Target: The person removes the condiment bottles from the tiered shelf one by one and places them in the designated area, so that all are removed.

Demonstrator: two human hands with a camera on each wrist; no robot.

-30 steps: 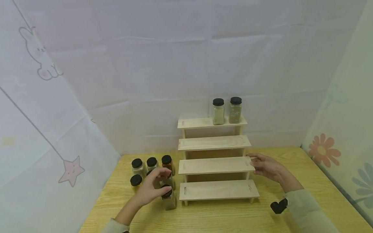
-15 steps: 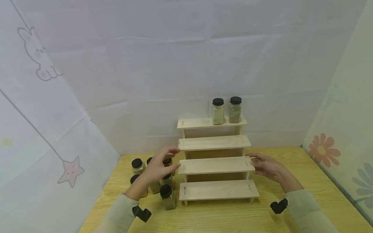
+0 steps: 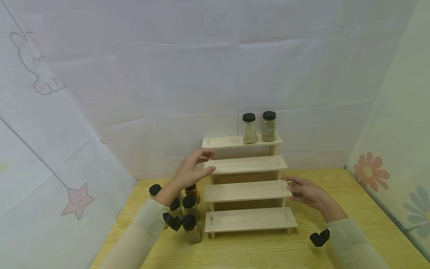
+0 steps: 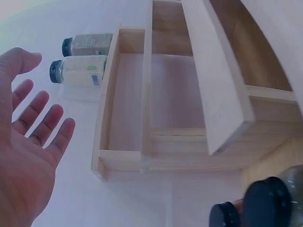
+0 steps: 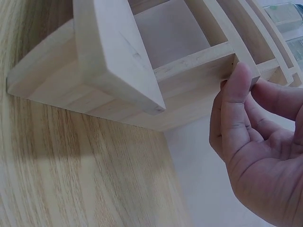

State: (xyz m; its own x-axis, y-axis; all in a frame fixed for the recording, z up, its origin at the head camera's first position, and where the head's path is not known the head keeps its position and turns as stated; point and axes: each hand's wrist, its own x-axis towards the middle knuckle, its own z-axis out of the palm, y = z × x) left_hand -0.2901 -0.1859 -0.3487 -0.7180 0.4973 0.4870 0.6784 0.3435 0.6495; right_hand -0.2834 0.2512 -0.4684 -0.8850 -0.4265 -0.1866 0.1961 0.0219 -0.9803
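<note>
A four-tier wooden shelf rack stands on the table. My left hand is raised near the left end of its second tier from the top. Nothing is between its spread thumb and fingers, as the left hand in its wrist view also shows. My right hand pinches the right end of the third tier down; in its wrist view, thumb and fingers of the right hand meet at the board's corner. On the top tier stand a pale-filled spice jar and a darker greenish spice jar, both black-lidded.
Several black-lidded spice jars stand left of the rack, partly hidden by my left arm; the nearest jar is close to the bottom tier. The wooden table meets a white cloth backdrop behind and at the sides.
My left hand has moved up and away from the jars on the left to the second tier, empty throughout. My right hand keeps its hold. The head view has shifted slightly.
</note>
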